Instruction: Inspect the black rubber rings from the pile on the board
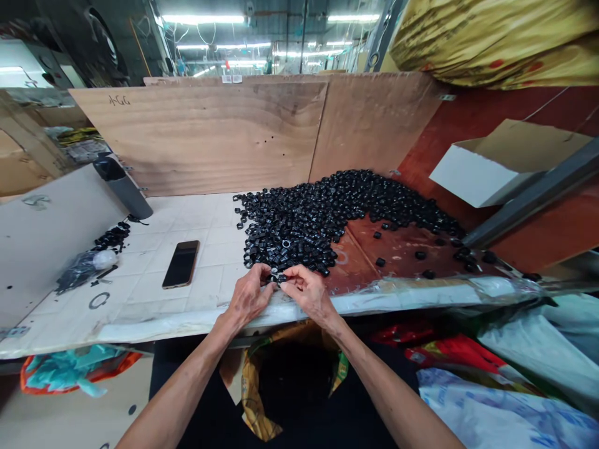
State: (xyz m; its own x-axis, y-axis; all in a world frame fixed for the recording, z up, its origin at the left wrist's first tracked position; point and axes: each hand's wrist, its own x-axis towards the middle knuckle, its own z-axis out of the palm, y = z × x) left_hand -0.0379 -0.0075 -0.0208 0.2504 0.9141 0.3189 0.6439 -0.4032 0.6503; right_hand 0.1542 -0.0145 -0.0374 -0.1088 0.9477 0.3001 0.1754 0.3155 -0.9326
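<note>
A large heap of small black plastic rings [327,212] covers the middle and right of the worktable [154,312]. My left hand [250,296] and my right hand [306,293] meet at the near edge of the heap. Both have their fingers pinched together around small black pieces [277,279] held between the two hands. Which hand holds which piece is hidden by the fingers.
A dark phone [181,264] lies left of the hands. Further left are a grey bottle [122,184], a small pile of black parts [112,237] and a plastic bag [82,268]. Plywood boards [210,131] wall the back. A cardboard box [496,162] sits at right; bags [491,399] lie below.
</note>
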